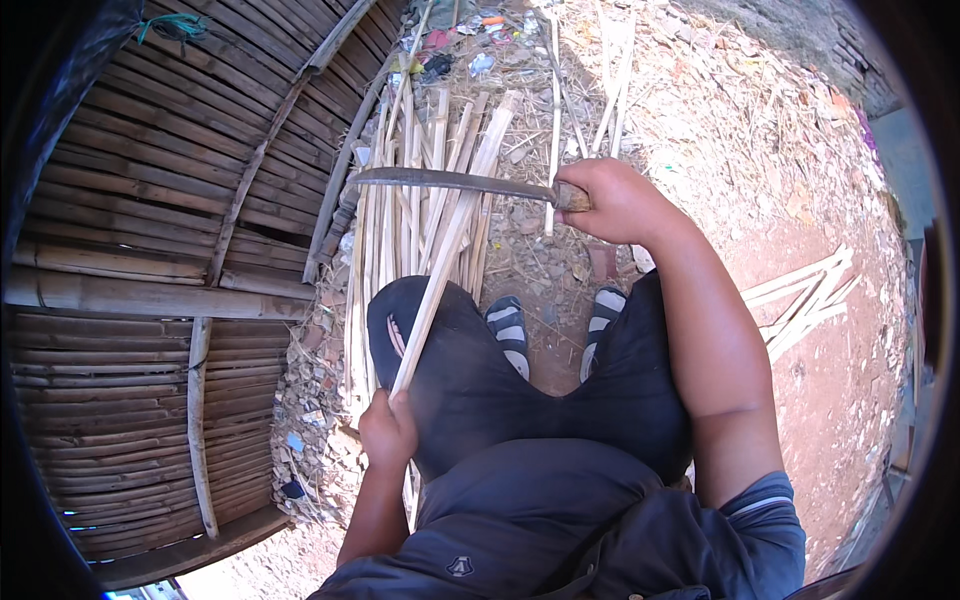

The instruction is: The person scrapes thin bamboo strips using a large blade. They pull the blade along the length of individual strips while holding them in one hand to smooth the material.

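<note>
My left hand [388, 428] is closed around the near end of a pale bamboo strip [447, 258]. The strip slants up and away across my left knee, its far end over a pile of similar strips [400, 225]. In my right hand [612, 203], held out ahead of my knees, is the wooden handle of a machete [455, 181]. Its long dark blade points left and lies across the bamboo strip, above the pile. Whether the edge bites into the strip, I cannot tell.
A bamboo slat wall [130, 230] stands close on my left. More split strips [805, 300] lie on the dirt to the right, and others [615, 90] lie farther ahead. Scraps and litter [480, 64] are scattered at the far end. My feet in striped socks [508, 330] rest between.
</note>
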The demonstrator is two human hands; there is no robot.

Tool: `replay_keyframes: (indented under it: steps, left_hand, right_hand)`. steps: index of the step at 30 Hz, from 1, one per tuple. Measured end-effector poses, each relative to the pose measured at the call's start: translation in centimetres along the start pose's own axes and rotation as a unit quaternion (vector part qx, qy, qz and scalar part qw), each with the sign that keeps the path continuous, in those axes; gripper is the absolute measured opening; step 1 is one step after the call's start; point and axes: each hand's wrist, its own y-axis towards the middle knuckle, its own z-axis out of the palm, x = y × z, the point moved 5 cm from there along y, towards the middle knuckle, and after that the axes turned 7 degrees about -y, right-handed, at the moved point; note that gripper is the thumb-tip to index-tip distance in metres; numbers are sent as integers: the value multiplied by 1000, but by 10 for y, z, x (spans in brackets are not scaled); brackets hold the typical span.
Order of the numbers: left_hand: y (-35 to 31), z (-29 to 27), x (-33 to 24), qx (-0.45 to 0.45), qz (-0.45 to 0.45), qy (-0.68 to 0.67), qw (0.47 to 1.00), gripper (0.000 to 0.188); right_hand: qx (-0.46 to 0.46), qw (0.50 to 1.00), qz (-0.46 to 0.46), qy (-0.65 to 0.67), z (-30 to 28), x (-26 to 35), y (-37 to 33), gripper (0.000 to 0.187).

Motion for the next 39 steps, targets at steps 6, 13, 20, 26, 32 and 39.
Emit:
replay_keyframes:
  steps: [6,13,20,26,32,39]
  left_hand:
    - [0,-2,-3,0,-8,-8,1000,32]
    - [0,-3,-4,-1,-4,10,1000,33]
    - [1,0,-1,-24,34,2,999,46]
    - [-2,-2,0,-8,-12,-9,1000,31]
    - [1,-2,-7,-7,-3,2,1000,32]
    - [1,-2,-3,-6,6,8,1000,34]
  right_hand:
    - [100,991,-89,-17,25,47,-2,28]
    - [19,999,47,-20,-5,-13,1,36]
    - [17,998,-58,-9,12,21,-2,28]
    - [50,995,-82,-8,8,31,-4,26]
    - [-24,995,95,-32,-19,-20,-5,41]
    - [83,995,-54,-25,9,33,-5,32]
